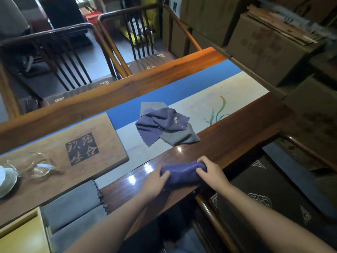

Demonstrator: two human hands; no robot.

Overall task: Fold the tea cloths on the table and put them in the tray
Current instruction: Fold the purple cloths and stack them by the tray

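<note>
A purple tea cloth, bunched into a long roll, lies on the glossy near edge of the wooden table. My left hand grips its left end and my right hand grips its right end. Farther back, on the painted table runner, a second purple cloth with yellow embroidery lies crumpled over a grey cloth. A flat grey cloth with a zigzag edge lies at the lower left. Beside it, at the frame's corner, is a yellow tray.
A wooden tea board with carved characters holds a glass pitcher and a white cup with saucer at the left. Dark wooden chairs stand behind the table, another seat below right, cardboard boxes at the right.
</note>
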